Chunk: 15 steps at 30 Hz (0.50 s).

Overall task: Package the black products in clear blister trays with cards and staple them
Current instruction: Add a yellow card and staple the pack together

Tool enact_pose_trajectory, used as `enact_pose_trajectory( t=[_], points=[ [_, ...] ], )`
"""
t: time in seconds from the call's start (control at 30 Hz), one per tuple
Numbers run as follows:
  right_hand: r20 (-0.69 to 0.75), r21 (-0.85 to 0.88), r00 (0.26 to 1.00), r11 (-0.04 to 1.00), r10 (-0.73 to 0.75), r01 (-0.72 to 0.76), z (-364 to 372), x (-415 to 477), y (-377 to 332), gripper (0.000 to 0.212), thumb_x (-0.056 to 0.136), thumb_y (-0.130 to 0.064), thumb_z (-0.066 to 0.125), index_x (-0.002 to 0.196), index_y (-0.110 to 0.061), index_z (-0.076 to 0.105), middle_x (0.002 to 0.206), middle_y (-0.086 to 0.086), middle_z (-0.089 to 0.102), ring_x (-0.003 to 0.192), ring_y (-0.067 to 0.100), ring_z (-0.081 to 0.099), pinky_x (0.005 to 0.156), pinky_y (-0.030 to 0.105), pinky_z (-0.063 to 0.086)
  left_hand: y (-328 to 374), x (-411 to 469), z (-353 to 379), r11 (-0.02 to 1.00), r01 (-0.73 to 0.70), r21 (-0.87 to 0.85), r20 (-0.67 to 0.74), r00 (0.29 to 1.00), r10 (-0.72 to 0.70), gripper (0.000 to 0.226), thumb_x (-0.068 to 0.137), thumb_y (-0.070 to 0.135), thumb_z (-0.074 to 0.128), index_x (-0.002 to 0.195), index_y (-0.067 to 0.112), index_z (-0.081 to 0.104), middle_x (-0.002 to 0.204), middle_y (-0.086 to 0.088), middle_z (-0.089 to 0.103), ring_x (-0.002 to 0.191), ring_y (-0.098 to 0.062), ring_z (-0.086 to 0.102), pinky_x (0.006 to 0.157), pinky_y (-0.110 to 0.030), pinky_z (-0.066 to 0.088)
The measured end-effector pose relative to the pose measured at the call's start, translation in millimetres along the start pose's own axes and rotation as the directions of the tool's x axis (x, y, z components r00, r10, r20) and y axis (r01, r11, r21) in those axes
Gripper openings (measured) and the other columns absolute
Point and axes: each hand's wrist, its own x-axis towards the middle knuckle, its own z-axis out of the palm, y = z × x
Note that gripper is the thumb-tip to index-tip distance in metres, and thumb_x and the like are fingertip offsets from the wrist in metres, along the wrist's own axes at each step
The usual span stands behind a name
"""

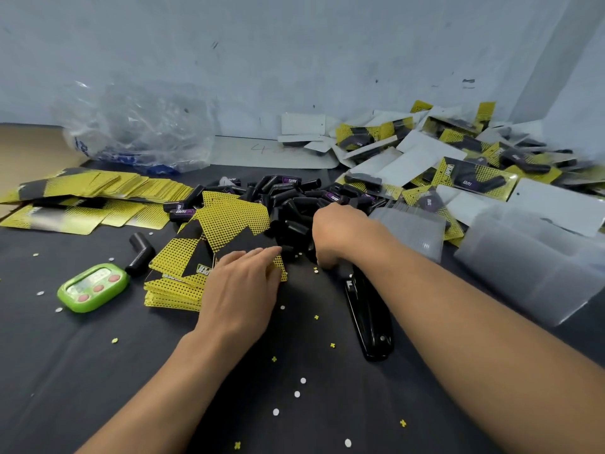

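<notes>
A heap of black angled products [294, 204] lies mid-table. In front of it is a stack of yellow-and-black cards [183, 276], with one card [235, 221] lifted and tilted on top. My left hand [242, 290] lies on the stack, fingers extended across the lifted card's lower edge. My right hand [340, 234] reaches down at the heap's near edge with fingers curled downward; what they hold is hidden. A black stapler [370, 319] lies beneath my right forearm. Stacks of clear blister trays [415, 227] stand at the right.
Finished packs [474, 172] pile up at the back right. More yellow cards [98, 194] fan out at the left, behind a lone black product [140, 253] and a green timer [93, 286]. A crumpled plastic bag [140, 132] sits at the back left. Paper dots litter the dark cloth.
</notes>
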Motion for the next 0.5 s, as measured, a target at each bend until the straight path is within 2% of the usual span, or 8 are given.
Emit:
enact_pose_trajectory(
  t=[0.07, 0.1, 0.17, 0.23, 0.3, 0.37, 0.43, 0.5],
  points=[
    [-0.064, 0.025, 0.997, 0.999, -0.031, 0.033, 0, -4, 2, 0.029, 0.08, -0.008, 0.071, 0.071, -0.017, 0.044, 0.075, 0.002, 0.045, 0.062, 0.02, 0.047, 0.063, 0.034, 0.042, 0, 1, -2, 0.997, -0.049, -0.056, -0.187, 0.982, 0.037, 0.02, 0.093, 0.01, 0.076, 0.112, 0.013, 0.08, 0.106, -0.002, 0.08, 0.1, -0.027, 0.075, 0.086, -0.036, 0.057],
    [-0.101, 0.041, 0.994, 0.998, -0.042, 0.046, 1, -6, 2, 0.03, 0.082, -0.008, 0.068, 0.071, -0.017, 0.042, 0.075, 0.002, 0.042, 0.062, 0.021, 0.046, 0.062, 0.034, 0.041, 0, 1, -3, 0.991, -0.1, -0.083, -0.297, 0.952, 0.071, 0.017, 0.093, 0.007, 0.074, 0.108, 0.011, 0.081, 0.102, -0.002, 0.08, 0.098, -0.025, 0.075, 0.086, -0.033, 0.056],
    [-0.137, 0.051, 0.987, 0.995, -0.082, 0.09, 4, -16, 0, 0.027, 0.086, -0.01, 0.067, 0.075, -0.013, 0.043, 0.073, 0.001, 0.038, 0.064, 0.024, 0.045, 0.061, 0.033, 0.039, 0, 2, -5, 0.965, -0.23, -0.123, -0.472, 0.869, 0.147, 0.016, 0.093, 0.005, 0.07, 0.105, 0.008, 0.081, 0.101, -0.001, 0.079, 0.102, -0.014, 0.069, 0.094, -0.028, 0.05],
    [-0.115, 0.036, 0.982, 0.988, -0.148, 0.153, 7, -27, -1, 0.023, 0.088, -0.018, 0.066, 0.082, -0.018, 0.044, 0.072, 0.0, 0.037, 0.069, 0.028, 0.047, 0.065, 0.033, 0.04, 5, -1, -5, 0.925, -0.348, -0.152, -0.535, 0.816, 0.22, 0.016, 0.094, 0.003, 0.07, 0.105, 0.007, 0.08, 0.107, -0.001, 0.078, 0.109, -0.008, 0.065, 0.102, -0.028, 0.05],
    [-0.06, 0.099, 0.975, 0.971, -0.213, 0.218, 5, -39, 5, 0.019, 0.087, -0.025, 0.066, 0.077, -0.019, 0.05, 0.069, -0.001, 0.047, 0.069, 0.025, 0.053, 0.06, 0.029, 0.042, 12, -6, -2, 0.881, -0.437, -0.184, -0.501, 0.812, 0.298, 0.018, 0.096, 0.005, 0.067, 0.109, 0.008, 0.079, 0.114, 0.0, 0.077, 0.114, -0.007, 0.066, 0.106, -0.03, 0.05],
    [-0.11, 0.264, 0.979, 0.945, -0.171, 0.195, -4, -50, 22, 0.011, 0.083, -0.022, 0.069, 0.072, -0.021, 0.07, 0.068, -0.005, 0.065, 0.069, 0.015, 0.062, 0.058, 0.025, 0.048, 18, -11, 3, 0.858, -0.46, -0.228, -0.363, 0.858, 0.364, 0.027, 0.095, 0.009, 0.064, 0.118, 0.011, 0.076, 0.12, 0.001, 0.076, 0.116, -0.007, 0.065, 0.109, -0.027, 0.047],
    [-0.309, 0.445, 0.95, 0.889, 0.038, 0.109, -11, -56, 45, 0.017, 0.084, -0.019, 0.071, 0.078, -0.032, 0.08, 0.08, -0.013, 0.075, 0.08, 0.006, 0.067, 0.075, 0.027, 0.055, 21, -14, 6, 0.883, -0.398, -0.249, -0.161, 0.916, 0.368, 0.04, 0.089, 0.013, 0.061, 0.128, 0.015, 0.071, 0.119, 0.004, 0.076, 0.114, -0.009, 0.064, 0.107, -0.02, 0.042],
    [-0.374, 0.434, 0.901, 0.9, 0.22, -0.039, -5, -58, 65, 0.03, 0.085, -0.017, 0.069, 0.109, -0.032, 0.077, 0.111, -0.005, 0.075, 0.103, 0.016, 0.067, 0.094, 0.037, 0.054, 21, -16, 7, 0.93, -0.283, -0.233, 0.021, 0.955, 0.296, 0.051, 0.085, 0.014, 0.064, 0.136, 0.023, 0.065, 0.115, 0.009, 0.077, 0.11, -0.015, 0.067, 0.099, -0.022, 0.046]
  ],
)
